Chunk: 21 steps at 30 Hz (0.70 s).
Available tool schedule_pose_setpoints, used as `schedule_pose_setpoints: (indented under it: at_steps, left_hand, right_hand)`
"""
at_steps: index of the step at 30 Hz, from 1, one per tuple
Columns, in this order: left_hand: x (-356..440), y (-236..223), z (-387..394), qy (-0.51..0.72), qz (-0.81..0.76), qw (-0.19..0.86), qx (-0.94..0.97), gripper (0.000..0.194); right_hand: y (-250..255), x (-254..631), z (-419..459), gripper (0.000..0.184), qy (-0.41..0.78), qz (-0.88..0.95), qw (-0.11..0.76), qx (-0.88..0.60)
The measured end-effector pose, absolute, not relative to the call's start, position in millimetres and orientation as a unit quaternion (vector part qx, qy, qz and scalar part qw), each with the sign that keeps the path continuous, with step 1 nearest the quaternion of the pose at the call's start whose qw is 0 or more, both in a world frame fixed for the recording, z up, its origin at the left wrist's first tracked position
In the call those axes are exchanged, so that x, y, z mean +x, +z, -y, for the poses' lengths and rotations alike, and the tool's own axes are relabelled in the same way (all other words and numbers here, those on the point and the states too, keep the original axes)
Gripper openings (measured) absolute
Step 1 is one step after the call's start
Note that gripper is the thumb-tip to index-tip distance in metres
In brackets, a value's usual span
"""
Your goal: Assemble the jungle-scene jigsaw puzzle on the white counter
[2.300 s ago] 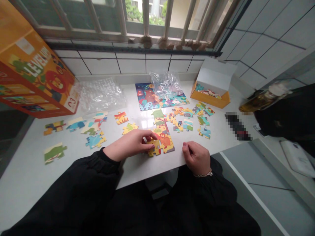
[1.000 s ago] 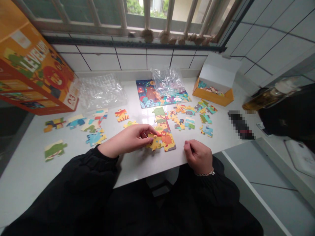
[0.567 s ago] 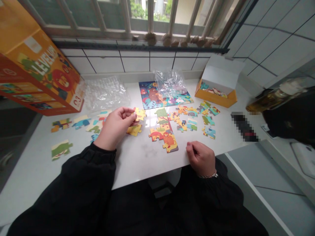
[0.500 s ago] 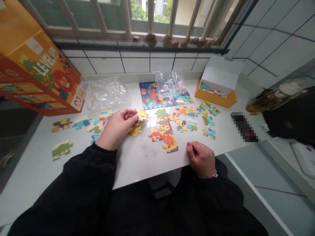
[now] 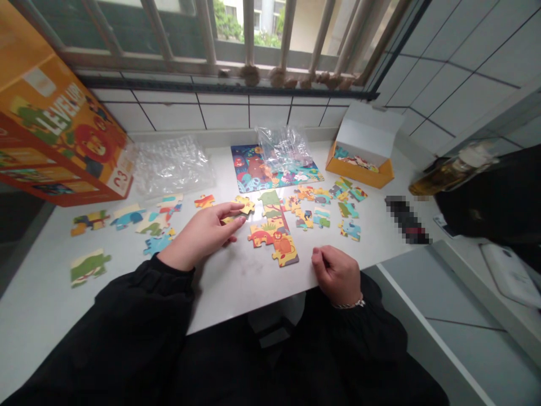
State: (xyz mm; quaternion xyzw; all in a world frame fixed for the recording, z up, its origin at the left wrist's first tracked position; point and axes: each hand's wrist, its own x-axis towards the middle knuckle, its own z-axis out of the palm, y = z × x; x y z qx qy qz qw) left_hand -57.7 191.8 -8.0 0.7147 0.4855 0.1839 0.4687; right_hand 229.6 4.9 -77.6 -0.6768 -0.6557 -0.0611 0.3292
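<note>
My left hand [image 5: 207, 232] is over the table with its thumb and fingers apart, the fingertips at the near edge of a yellow puzzle piece [image 5: 245, 204]. Another yellow piece is partly hidden beneath those fingers. Just to the right lies a joined strip of puzzle pieces [image 5: 274, 214] with a green tree top, a red animal and an orange lion [image 5: 285, 245]. My right hand [image 5: 338, 273] rests as a closed fist by the table's front edge, nothing visible in it.
Loose pieces lie left, including a green one [image 5: 89, 268], and right [image 5: 322, 217]. Behind are a picture sheet [image 5: 249, 169], plastic wrap [image 5: 169, 166] and an open box with pieces [image 5: 363, 173]. A tall orange box [image 5: 84, 141] stands left, a bottle [image 5: 448, 175] right.
My left fingers have loosened from the yellow piece they pinched, which sits slightly nearer the joined strip. The right fist is unchanged. The whole view has shifted a little.
</note>
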Motion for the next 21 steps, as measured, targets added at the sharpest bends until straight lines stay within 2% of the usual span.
schedule_pose_setpoints:
  at_steps: [5, 14, 17, 21]
  left_hand:
    - [-59, -5, -190, 0.195, -0.495, 0.256, 0.807, 0.038]
    - [-84, 4, -201, 0.349, -0.595, 0.146, 0.709, 0.027]
    - [-94, -5, -208, 0.311, -0.592, 0.104, 0.736, 0.026]
    - [-99, -26, -218, 0.194, -0.579, 0.060, 0.790, 0.040]
  right_hand:
    - [-78, 230, -4, 0.041, -0.063, 0.658, 0.326, -0.676]
    - [-79, 231, -3, 0.039, -0.064, 0.658, 0.334, -0.672]
    - [-80, 232, -2, 0.039, -0.062, 0.657, 0.333, -0.674]
    - [-81, 233, -2, 0.039, -0.064, 0.658, 0.336, -0.671]
